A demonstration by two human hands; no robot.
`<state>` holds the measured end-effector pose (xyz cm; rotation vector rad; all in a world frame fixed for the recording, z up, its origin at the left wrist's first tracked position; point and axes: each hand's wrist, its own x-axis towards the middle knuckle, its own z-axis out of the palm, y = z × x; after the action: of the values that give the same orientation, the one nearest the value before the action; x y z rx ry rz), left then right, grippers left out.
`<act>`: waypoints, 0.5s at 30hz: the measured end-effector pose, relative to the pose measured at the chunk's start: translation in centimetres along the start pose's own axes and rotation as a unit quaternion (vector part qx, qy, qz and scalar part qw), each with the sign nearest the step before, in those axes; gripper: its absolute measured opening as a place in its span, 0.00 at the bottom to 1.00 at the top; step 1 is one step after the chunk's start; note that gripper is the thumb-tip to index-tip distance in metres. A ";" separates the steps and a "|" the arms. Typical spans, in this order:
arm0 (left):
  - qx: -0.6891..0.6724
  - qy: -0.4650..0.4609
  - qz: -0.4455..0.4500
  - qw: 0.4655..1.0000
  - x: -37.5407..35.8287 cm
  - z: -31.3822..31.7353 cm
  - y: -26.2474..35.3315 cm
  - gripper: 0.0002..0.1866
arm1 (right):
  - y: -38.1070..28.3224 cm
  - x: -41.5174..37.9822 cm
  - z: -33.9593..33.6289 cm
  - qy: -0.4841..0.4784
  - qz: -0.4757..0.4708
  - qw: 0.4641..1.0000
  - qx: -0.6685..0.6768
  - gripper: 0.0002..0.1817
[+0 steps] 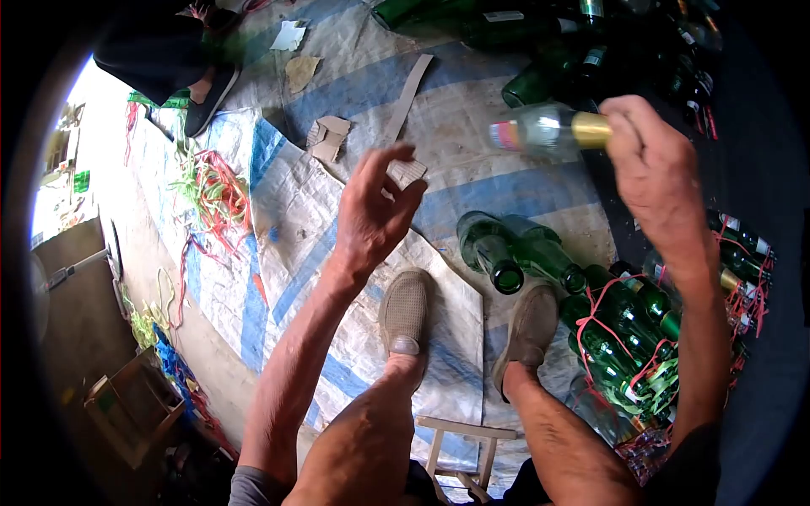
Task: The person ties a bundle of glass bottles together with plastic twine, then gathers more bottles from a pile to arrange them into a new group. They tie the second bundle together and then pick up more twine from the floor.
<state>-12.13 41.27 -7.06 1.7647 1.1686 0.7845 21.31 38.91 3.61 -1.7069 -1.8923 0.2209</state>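
My right hand (654,160) is closed around the gold-wrapped neck of a clear glass bottle (544,128). The bottle is held sideways, its base to the left, a little blurred by motion. My left hand (375,207) hangs over the sheet with its fingers bent and the thumb apart, holding nothing. Below the held bottle, two green bottles (489,249) lie side by side near my right shoe, mouths toward me. More green bottles (620,325), bundled with pink string, lie to the right below my right forearm.
A striped tarp (337,278) covers the floor, with cardboard scraps (327,137) on it. Loose green bottles (540,51) are heaped at the top right. Tangled string (215,194) lies to the left, near another person's shoe (211,101). A wooden stool (468,430) stands between my legs.
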 end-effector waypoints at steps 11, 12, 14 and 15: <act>0.174 0.083 0.110 0.975 5.8 1.4 -0.7 0.39 | -7.4 4.6 8.8 -0.051 -0.118 0.987 0.098 0.09; 0.178 0.091 0.095 0.975 5.5 1.3 -0.8 0.38 | -7.4 4.7 8.9 -0.087 -0.140 0.979 0.121 0.15; 0.169 0.116 0.094 0.974 5.1 0.8 -2.2 0.35 | -7.2 4.7 9.0 -0.089 -0.135 0.974 0.160 0.16; 0.172 0.116 0.060 0.976 4.6 0.1 -1.7 0.34 | -7.0 4.8 8.9 -0.090 -0.131 0.971 0.178 0.17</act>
<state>-11.02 45.89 -8.46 2.0857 1.4297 0.9214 10.64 44.50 1.12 -1.2202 -2.0381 0.5889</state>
